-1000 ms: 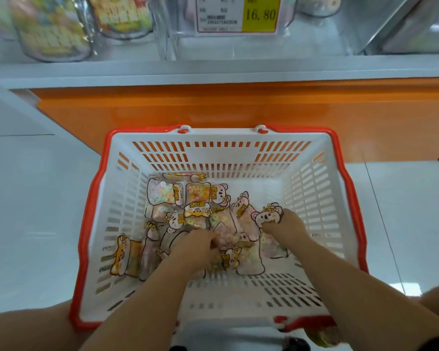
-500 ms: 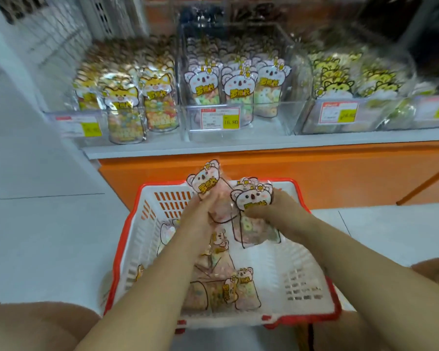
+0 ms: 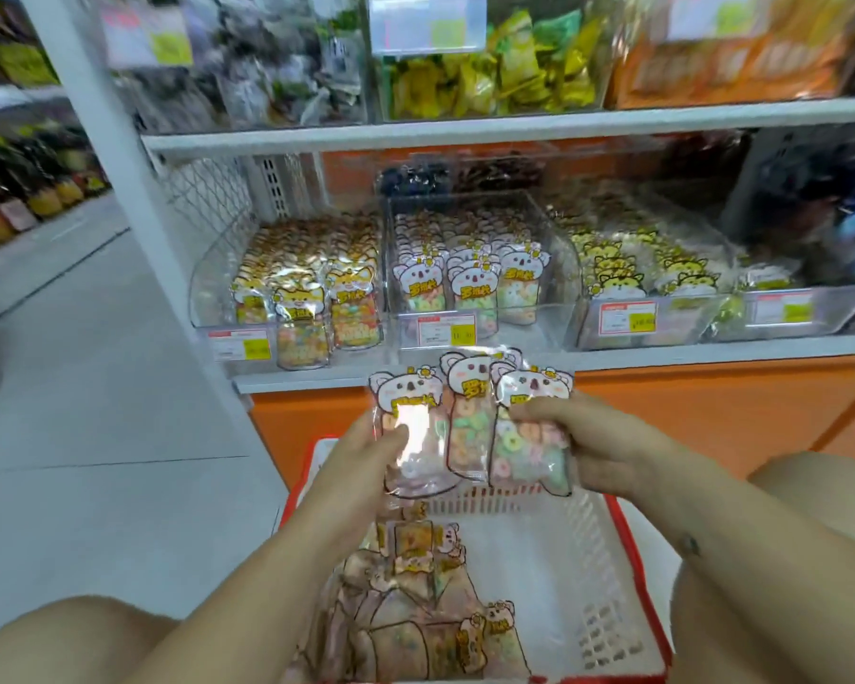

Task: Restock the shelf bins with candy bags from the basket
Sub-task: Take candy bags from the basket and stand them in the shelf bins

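My left hand [image 3: 366,454] grips a koala candy bag [image 3: 408,427] by its left side. My right hand [image 3: 583,444] pinches another koala bag [image 3: 531,436] at its right edge, and a third bag [image 3: 467,417] is sandwiched between them. All three bags are held upright above the white basket with the red rim [image 3: 618,575], in front of the lowest shelf. More candy bags [image 3: 415,629] lie in the basket below. Straight ahead, the clear middle bin [image 3: 559,249] is full of matching koala bags.
A clear bin of yellow cat bags [image 3: 307,288] stands to the left of the koala bin, and a bin of tiger bags [image 3: 652,288] to its right. An orange base panel [image 3: 712,412] runs under the shelf. A white upright post [image 3: 119,155] stands left. My knees flank the basket.
Both hands lifted koala bags out of the basket and raised them toward the shelf. The view tilted up from the basket to the shelf bins.
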Demonstrator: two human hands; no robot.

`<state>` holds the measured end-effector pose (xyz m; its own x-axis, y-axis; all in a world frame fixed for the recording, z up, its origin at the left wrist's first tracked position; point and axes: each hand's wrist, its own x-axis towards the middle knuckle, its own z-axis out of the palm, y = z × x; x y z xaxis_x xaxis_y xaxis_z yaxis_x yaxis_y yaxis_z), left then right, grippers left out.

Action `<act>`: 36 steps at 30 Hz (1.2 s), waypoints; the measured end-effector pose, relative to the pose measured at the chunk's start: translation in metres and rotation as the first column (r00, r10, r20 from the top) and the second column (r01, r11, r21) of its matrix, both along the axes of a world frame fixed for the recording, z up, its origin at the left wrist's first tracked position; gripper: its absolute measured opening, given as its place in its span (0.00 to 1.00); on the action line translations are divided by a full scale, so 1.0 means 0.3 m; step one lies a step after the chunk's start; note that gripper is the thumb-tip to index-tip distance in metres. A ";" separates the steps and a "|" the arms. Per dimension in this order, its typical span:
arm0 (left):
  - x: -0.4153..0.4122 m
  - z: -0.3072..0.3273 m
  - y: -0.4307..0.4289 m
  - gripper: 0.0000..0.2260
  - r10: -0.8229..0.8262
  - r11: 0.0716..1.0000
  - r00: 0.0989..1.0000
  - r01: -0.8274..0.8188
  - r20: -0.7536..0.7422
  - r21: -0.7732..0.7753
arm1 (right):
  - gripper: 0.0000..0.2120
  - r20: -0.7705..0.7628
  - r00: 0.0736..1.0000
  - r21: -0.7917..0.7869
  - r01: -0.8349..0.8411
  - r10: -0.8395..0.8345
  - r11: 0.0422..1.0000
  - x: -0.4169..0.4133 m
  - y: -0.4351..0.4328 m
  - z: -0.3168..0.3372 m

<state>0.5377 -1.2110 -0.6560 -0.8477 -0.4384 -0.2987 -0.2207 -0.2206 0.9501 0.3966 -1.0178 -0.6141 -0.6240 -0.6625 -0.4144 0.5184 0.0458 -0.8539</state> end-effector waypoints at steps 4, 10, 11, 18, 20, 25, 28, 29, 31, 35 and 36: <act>0.022 0.028 0.060 0.16 -0.051 0.989 0.998 0.053 -0.022 0.140 | 0.11 -0.011 1.000 -0.011 -0.018 0.018 1.000 0.049 -0.033 -0.037; 0.021 0.013 0.103 0.29 -0.056 0.998 0.998 0.056 -0.031 0.001 | 0.15 -0.224 0.974 0.029 -0.033 0.039 0.999 0.091 -0.082 -0.073; 0.016 0.004 0.105 0.35 -0.055 0.998 0.998 0.054 -0.026 -0.012 | 0.17 -0.246 0.969 0.017 -0.016 0.020 1.000 0.102 -0.089 -0.070; -0.016 0.122 0.152 0.23 -0.185 0.967 0.979 0.165 -0.088 -0.195 | 0.36 -0.491 0.869 0.100 -0.006 0.054 0.995 0.118 -0.142 -0.003; -0.066 0.172 0.135 0.16 -0.230 0.941 0.966 0.188 -0.122 -0.282 | 0.46 -0.525 0.851 0.083 0.028 0.020 0.996 0.069 -0.154 0.042; -0.263 0.321 0.087 0.25 -0.270 0.851 0.939 0.130 -0.213 -0.508 | 0.42 -0.643 0.757 -0.071 0.094 -0.117 0.993 -0.121 -0.164 0.213; -0.420 0.384 0.059 0.30 -0.275 0.780 0.939 0.093 -0.205 -0.618 | 0.31 -0.711 0.681 -0.145 0.098 -0.173 0.984 -0.253 -0.134 0.292; -0.470 0.401 0.056 0.31 -0.260 0.763 0.945 0.076 -0.197 -0.641 | 0.29 -0.749 0.638 -0.140 0.107 -0.176 0.984 -0.298 -0.121 0.300; -0.570 0.408 0.049 0.34 -0.207 0.701 0.960 0.010 -0.190 -0.713 | 0.26 -0.837 0.526 -0.089 0.137 -0.149 0.987 -0.384 -0.102 0.301; -0.730 0.367 0.047 0.36 -0.130 0.557 0.987 -0.002 -0.090 -0.831 | 0.24 -0.893 0.446 0.026 0.179 -0.058 0.984 -0.518 -0.082 0.257; -0.760 0.343 0.044 0.36 -0.143 0.586 0.987 0.029 -0.068 -0.810 | 0.24 -0.902 0.432 0.071 0.192 -0.020 0.979 -0.541 -0.079 0.241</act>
<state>0.3098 -1.1978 -0.5530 -0.8960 -0.3743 0.2388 -0.0766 0.6600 0.7473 0.2343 -1.0417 -0.5419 -0.7622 -0.5516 0.3388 -0.5195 0.2090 -0.8285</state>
